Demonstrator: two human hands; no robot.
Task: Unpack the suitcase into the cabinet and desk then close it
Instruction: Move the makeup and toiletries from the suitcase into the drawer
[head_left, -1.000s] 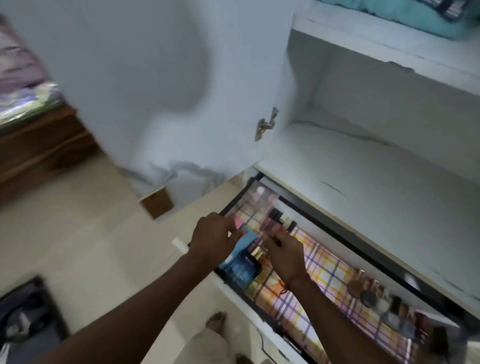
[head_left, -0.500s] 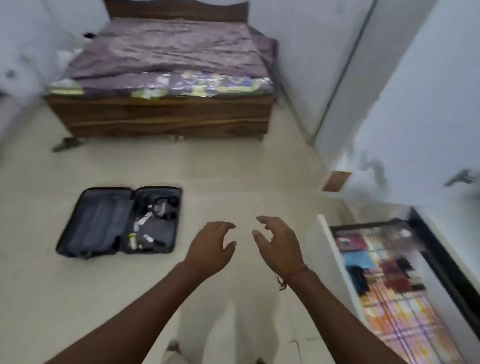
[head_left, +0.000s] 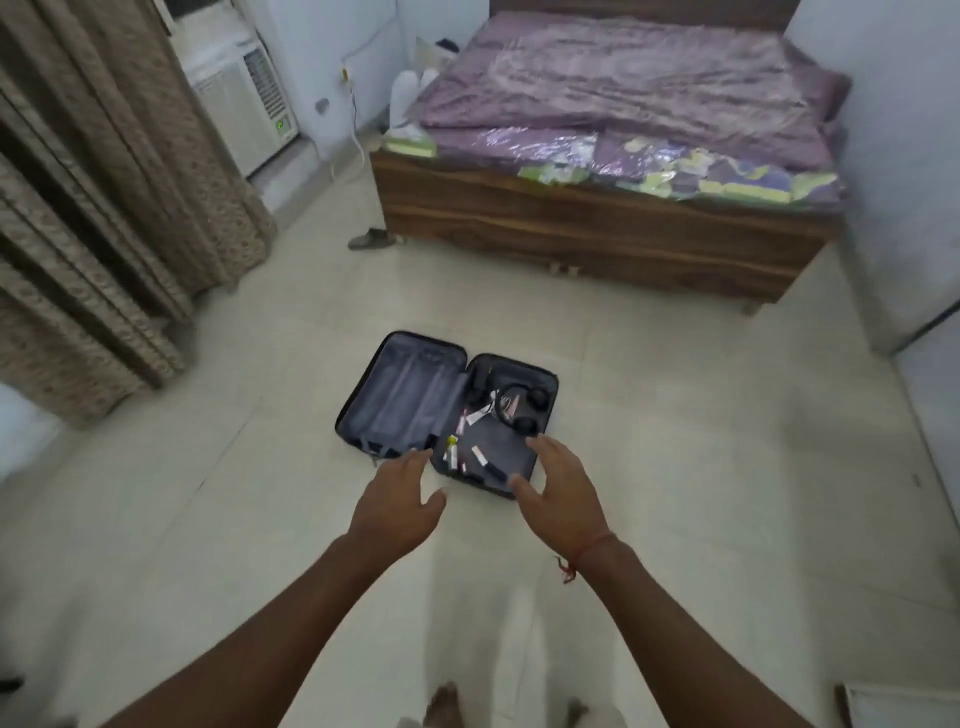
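Ahead on the pale tiled floor (head_left: 156, 519), an open suitcase (head_left: 447, 410) lies flat between the person and a wooden bed (head_left: 597, 223), its two halves spread side by side so the long run of the case goes left to right, tilted a little. Left of the suitcase, heavy curtains (head_left: 104, 208) hang beside a white air-conditioning unit (head_left: 244, 104). The left half of the suitcase shows only grey lining; the right half holds black headphones (head_left: 519, 408) and a scatter of small items (head_left: 467, 452) too small to name.

Nearer the camera than the suitcase, the left hand (head_left: 400, 499) reaches out with fingers loosely spread and nothing in it, its tips over the seam between the halves. The right hand (head_left: 561, 493), a red thread at the wrist, is likewise spread wide and empty, over the near right corner of the suitcase. Both hands appear about equally close, though the right one sits over the loaded half and looks better placed for the next pick.

No brand, label or legible writing can be made out.
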